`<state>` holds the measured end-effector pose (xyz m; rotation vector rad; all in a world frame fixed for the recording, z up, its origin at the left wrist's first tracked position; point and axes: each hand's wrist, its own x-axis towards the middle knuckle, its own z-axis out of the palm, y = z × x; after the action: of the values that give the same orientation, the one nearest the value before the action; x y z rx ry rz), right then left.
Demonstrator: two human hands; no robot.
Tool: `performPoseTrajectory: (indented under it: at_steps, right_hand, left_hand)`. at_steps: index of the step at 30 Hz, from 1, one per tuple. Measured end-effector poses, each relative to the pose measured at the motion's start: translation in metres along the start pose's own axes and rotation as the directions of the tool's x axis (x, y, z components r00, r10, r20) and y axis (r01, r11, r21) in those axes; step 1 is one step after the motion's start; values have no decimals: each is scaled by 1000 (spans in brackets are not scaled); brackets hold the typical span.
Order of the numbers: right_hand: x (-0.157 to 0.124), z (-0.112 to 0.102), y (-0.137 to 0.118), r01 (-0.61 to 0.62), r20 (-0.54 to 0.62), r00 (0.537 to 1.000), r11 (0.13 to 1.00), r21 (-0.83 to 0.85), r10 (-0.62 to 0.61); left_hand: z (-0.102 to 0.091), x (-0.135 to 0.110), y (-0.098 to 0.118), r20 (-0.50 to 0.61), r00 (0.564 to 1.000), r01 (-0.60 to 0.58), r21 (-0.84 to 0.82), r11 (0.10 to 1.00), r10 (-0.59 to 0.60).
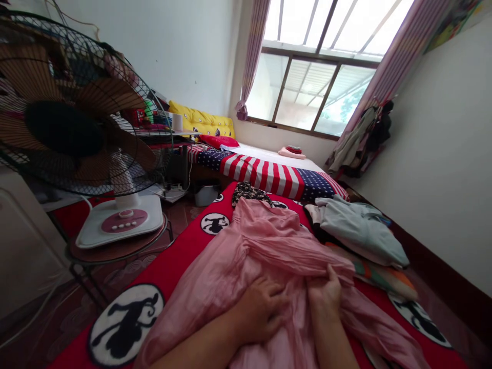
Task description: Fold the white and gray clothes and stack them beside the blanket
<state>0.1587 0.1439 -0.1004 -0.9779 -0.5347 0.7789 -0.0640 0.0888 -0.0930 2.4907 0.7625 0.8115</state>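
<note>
A pink garment (pixel 215 266), which looks like a long-sleeved dress or blouse, lies spread on a red cover (pixel 175 266) printed with black-and-white round figures. My left hand (pixel 263 310) rests palm down on its middle, fingers spread over the cloth. To the right, my right hand (pixel 326 292) is turned upward, with its thumb over a gathered fold and its other fingers hidden beneath the fabric. From there a loose pink sleeve trails to the lower right. A dark patterned cloth (pixel 249 192) shows just beyond the garment's far end.
Folded light-blue clothes (pixel 357 225) are piled at the right, over a green and orange cloth (pixel 384 277). An electric fan (pixel 126 215) stands on a stool at the left. Behind is a bed with a stars-and-stripes cover (pixel 265 174). Clothes (pixel 361 136) hang by the window.
</note>
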Motion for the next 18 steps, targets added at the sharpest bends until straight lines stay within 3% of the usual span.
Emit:
performPoseTrajectory:
  at_steps: [2,5,7,9,11,13,15,18]
  right_hand:
    - [-7,-2,9,-85,-60,994,990,111,92]
    - [-14,1,15,-105,-52,992,978,179,116]
    - [-16,1,16,-93,-44,994,973,210,104]
    - [-17,1,16,-75,-43,995,968,238,88]
    - [-20,3,15,-79,-70,992,949,304,105]
    - [-22,5,13,-104,-109,981,904,416,163]
    - [-24,6,13,-110,-124,973,861,497,196]
    - [-24,3,17,-79,-110,982,866,494,152]
  left_hand:
    - [0,-2,2,-8,1000,-16,-17,1000,15]
    - [-3,-3,7,-80,997,-15,-89,996,7]
    - [-11,2,9,-193,980,32,-123,992,-55]
    - [-26,16,4,-325,934,115,-128,985,-151]
    - [-48,37,-10,-403,878,234,-111,966,-258]
    - [-69,61,-35,-388,850,374,-30,927,-356]
    - [-84,82,-64,-359,850,417,14,909,-384]
    - [-91,105,-102,-248,897,391,58,919,-366]
